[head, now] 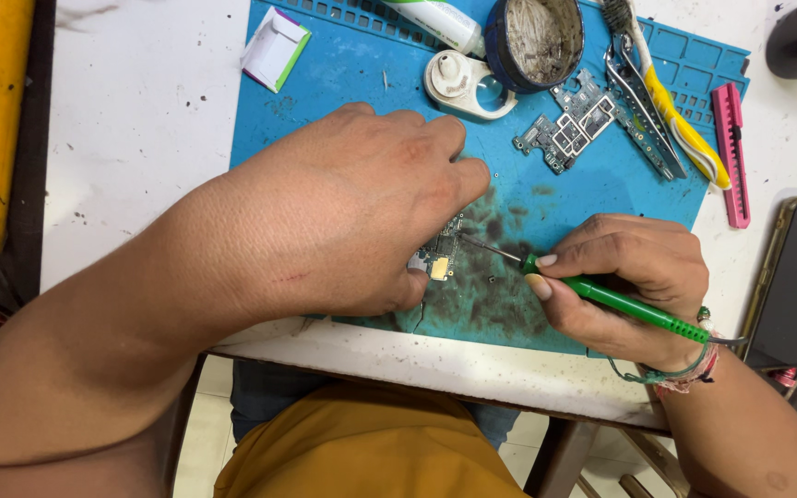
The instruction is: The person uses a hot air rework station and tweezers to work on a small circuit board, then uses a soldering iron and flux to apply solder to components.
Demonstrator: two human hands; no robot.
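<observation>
The left hand is lying nearest the camera, palm down, fingers curled over and pressing on a small green circuit board with a gold patch, which is resting on the blue silicone work mat covering the white bench. The board is peeking out at the 3 o'clock edge of that hand, between both hands. The right hand, at 3 o'clock from the board, is closing in a pen grip around a slim green-handled soldering iron, its metal tip touching the board's right edge. At 12 o'clock from the hands, a second bare circuit board, a round dark tin and a white round-ended holder are lying well apart from them.
</observation>
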